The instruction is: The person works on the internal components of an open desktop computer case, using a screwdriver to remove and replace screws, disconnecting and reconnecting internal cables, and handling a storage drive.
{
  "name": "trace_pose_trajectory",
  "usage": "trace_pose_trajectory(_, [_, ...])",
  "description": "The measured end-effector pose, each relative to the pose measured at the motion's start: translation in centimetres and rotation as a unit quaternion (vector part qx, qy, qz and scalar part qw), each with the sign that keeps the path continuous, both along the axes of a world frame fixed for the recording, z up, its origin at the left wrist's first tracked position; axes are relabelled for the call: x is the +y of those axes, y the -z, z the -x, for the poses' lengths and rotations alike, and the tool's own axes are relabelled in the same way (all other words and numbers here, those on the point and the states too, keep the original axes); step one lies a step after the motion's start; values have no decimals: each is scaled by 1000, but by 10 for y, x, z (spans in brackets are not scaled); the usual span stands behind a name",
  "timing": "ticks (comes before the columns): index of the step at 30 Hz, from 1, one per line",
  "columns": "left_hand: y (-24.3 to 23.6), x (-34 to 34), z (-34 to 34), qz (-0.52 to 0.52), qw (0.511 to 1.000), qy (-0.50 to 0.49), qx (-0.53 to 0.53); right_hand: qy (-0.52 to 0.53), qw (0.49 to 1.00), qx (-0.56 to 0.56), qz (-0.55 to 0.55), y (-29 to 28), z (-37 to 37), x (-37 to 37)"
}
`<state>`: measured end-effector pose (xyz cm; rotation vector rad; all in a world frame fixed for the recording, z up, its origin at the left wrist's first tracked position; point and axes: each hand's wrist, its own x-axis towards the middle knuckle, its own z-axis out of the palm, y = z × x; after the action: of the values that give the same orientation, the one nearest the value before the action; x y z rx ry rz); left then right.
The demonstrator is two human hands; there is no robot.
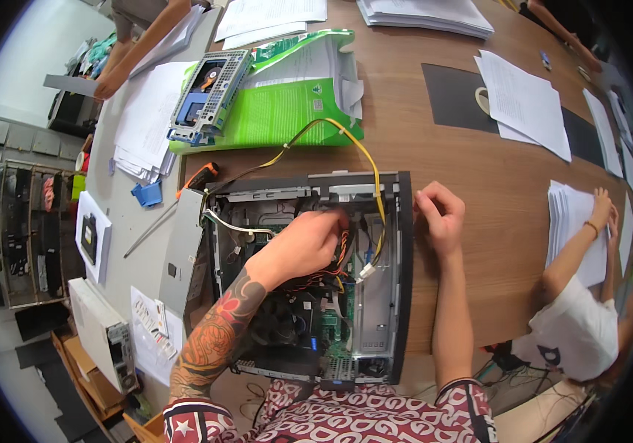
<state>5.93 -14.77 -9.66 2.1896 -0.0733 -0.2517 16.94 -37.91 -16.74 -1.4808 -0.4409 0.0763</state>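
Note:
An opened desktop computer case (405,280) lies in front of me, its inside facing up. My left hand (302,247), on a tattooed forearm, reaches into the far middle of it. Its fingers are bent together near orange wires (343,255), and what the fingertips grip, if anything, is hidden. Just outside the case's right edge, my right hand (442,218) is loosely curled with nothing visible in it. A yellow and black cable (364,151) arches over the far side, and its white connector (366,272) hangs inside. The fan (276,321) and green circuit board (337,328) show nearer me.
Beyond the case, a metal drive cage (209,96) rests on a green plastic package (287,111). An orange-handled screwdriver (202,177) and a blue plastic piece (146,194) lie left. Paper stacks (427,16) cover parts of the table. Other people work at left and right.

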Motion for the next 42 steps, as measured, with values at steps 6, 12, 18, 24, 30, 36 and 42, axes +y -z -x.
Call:
trace_pose_trajectory(6, [1, 1, -7, -200, 966, 125, -102, -3, 994, -13, 107, -4, -2, 1])
trace_pose_trajectory(12, [-2, -5, -7, -256, 938, 155, -175, 25, 992, -35, 115, 4, -3, 0])
trace_pose_trajectory(18, [-7, 6, -10, -201, 959, 155, -129, 12, 990, -54, 128, 5, -5, 7])
trace_pose_trajectory(24, [-1, 4, -5, -187, 961, 147, -145, 20, 987, -87, 133, 8, -9, 8])
trace_pose_trajectory(30, [-3, 7, -9, -183, 954, 179, -158, 75, 940, -155, 295, -68, 28, -19])
trace_pose_trajectory(36, [-43, -8, 10, -224, 954, 155, -123, -196, 909, 100, 354, -89, 230, -168])
trace_pose_trajectory(42, [-58, -7, 22, -302, 925, 230, -30, 18, 874, 206, 441, 116, 370, -173])
